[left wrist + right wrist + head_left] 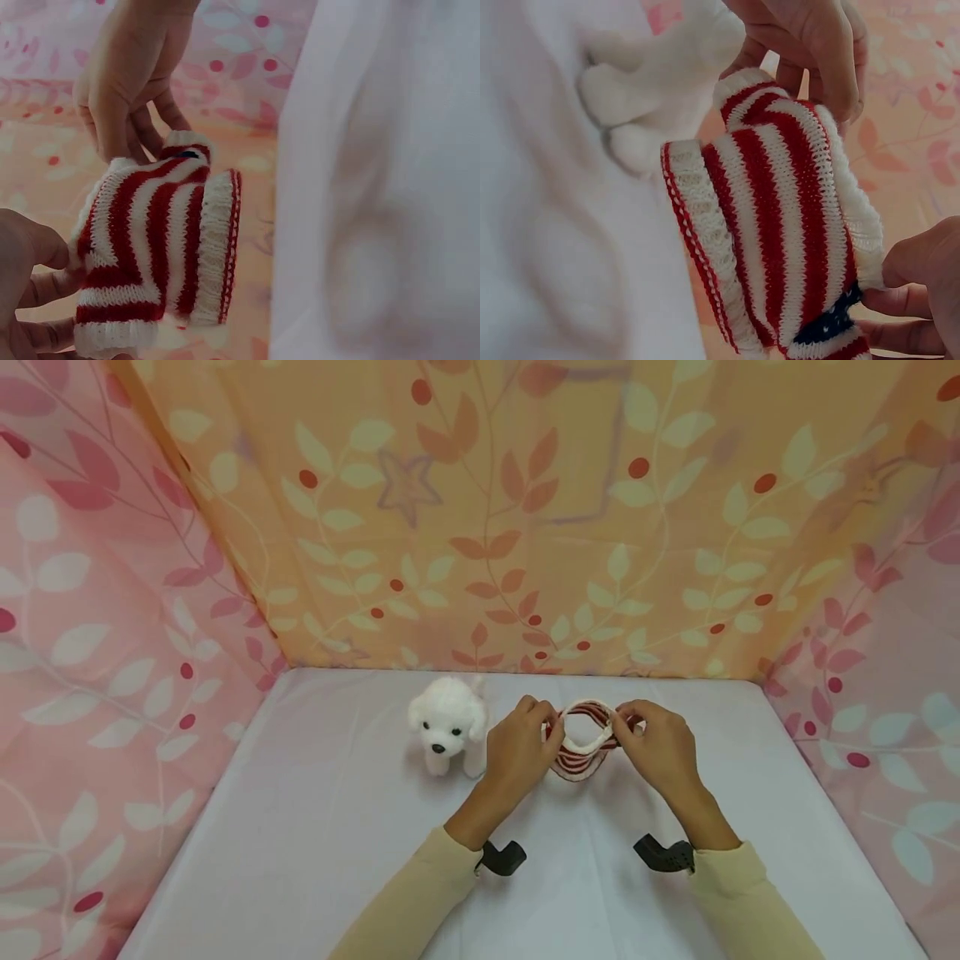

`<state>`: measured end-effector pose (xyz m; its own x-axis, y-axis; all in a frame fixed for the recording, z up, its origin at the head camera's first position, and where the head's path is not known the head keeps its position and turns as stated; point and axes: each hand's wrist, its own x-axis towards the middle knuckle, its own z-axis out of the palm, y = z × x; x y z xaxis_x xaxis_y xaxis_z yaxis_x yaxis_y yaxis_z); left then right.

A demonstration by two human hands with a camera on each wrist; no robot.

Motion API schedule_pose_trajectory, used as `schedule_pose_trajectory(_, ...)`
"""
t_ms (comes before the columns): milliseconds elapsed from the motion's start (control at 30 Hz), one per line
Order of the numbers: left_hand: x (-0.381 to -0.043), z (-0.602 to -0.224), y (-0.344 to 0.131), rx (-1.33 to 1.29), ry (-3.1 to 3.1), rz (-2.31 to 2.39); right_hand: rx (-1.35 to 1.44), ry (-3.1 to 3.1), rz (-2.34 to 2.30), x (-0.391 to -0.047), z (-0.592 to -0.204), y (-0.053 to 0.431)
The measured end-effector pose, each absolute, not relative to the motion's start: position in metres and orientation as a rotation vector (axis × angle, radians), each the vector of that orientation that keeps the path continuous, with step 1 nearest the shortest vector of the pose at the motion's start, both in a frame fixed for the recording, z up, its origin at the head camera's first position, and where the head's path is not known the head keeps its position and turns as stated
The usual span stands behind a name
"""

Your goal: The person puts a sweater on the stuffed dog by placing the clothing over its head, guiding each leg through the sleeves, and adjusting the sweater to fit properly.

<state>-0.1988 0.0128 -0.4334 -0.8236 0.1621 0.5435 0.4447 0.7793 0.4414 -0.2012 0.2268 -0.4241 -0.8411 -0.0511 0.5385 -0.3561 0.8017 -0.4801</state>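
A small knitted sweater point(579, 767) with red and white stripes is held up above the table, its white ribbed opening spread toward the head view. My left hand point(521, 742) pinches one side of that rim. On the opposite side, my right hand point(662, 750) pinches the rim between thumb and fingers. In the right wrist view the sweater point(772, 210) shows short sleeves and a dark blue patch with white flecks near the right fingers point(900, 300). Just left of my left hand stands a white plush dog point(448, 722), facing me. My left forearm and hand cover part of its side.
A white cloth covers the table point(315, 827). Behind it rises an orange leaf-patterned curtain point(337, 543), with pink patterned curtains point(82, 693) at both sides. A black wrist mount point(504, 858) sits at each sleeve cuff.
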Motion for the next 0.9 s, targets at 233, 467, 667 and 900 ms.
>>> schedule_pose_trajectory(233, -0.184, -0.401, -0.003, -0.474, -2.422, -0.778, 0.371, -2.386, 0.825, -0.188, -0.402, 0.217)
schedule_pose_trajectory(467, -0.166, -0.382, -0.032, -0.467, -2.348, -0.8, 0.482, -2.329, 0.883, -0.175, -0.39, 0.196)
schedule_pose_trajectory(667, -0.164, -0.371, -0.06, -0.42, -2.32, -0.793, 0.544, -2.297, 0.91, -0.173, -0.38, 0.174)
schedule_pose_trajectory(900, -0.167, -0.354, -0.087, -0.335, -2.308, -0.758, 0.613, -2.26, 0.907, -0.18, -0.364, 0.142)
